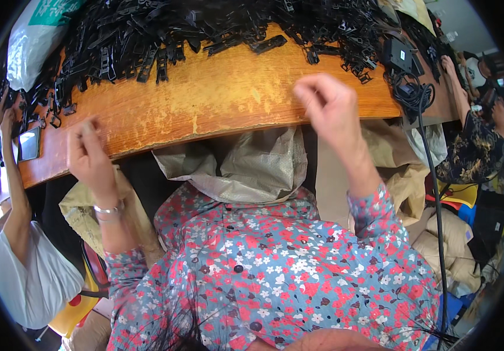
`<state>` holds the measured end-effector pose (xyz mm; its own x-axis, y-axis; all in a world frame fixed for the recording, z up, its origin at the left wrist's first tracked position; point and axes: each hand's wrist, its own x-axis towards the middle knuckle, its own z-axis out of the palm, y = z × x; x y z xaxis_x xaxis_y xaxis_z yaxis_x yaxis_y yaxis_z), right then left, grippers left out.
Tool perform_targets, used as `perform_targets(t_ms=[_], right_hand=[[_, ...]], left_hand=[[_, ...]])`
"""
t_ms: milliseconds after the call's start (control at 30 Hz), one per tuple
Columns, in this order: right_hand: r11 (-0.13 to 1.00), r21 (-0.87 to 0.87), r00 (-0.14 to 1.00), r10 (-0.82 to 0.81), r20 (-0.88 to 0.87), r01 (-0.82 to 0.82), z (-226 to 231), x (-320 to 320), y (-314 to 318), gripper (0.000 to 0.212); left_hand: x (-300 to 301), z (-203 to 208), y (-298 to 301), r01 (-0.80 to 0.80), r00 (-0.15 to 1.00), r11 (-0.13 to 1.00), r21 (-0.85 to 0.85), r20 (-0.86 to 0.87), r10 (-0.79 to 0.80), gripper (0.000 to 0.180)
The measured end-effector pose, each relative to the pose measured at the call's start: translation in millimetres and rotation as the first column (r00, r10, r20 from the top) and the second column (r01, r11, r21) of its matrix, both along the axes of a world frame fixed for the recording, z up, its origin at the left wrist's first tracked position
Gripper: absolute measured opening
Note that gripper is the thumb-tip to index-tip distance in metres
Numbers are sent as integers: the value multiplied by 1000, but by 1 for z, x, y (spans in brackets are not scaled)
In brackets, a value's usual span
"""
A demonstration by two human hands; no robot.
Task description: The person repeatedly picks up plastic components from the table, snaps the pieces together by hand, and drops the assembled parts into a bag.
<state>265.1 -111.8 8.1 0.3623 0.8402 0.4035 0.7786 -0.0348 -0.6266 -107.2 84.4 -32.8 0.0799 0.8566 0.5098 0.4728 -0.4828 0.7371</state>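
My right hand (332, 111) is raised over the front edge of the wooden table (205, 108). Its fingers are bent in a loose pinch; anything between the tips is too small to make out. To the left, my left hand (90, 158) hovers at the same edge, fingertips smeared by motion, a bracelet at its wrist. Across the back of the table lies a large heap of black plastic clip-like parts (164, 35). Below the edge, between my hands, a pale woven sack (252, 169) gapes over my lap.
A phone (29, 144) lies at the table's left end, near a white plastic bag (32, 44). A black box (400, 57) with coiled cable (410, 96) sits at the right; its cord hangs down. Other people sit at both sides. Tan sacks (448, 245) stand at right.
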Motion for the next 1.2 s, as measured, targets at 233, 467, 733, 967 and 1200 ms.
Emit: perform_targets(t_ms=[233,467,733,967,1200], right_hand=[[969,-1,837,-212,504,247,-4,79,37,23],[991,-92,933,-62,353,100,10,49,44,16],[985,-103,968,111,-224,-137,16,16,51,10],[985,-76,971,137,-194,-154,17,16,42,10],[989,-60,963,142,227,-132,14,13,41,8]], left_hand=[[-43,8,76,-103,759,861,497,-520,391,53],[-54,18,87,-144,750,952,271,-598,284,50],[-40,32,59,41,833,956,289,-538,127,21],[11,42,21,248,924,963,110,-326,-200,19],[31,47,1,326,902,930,167,-349,-253,18]])
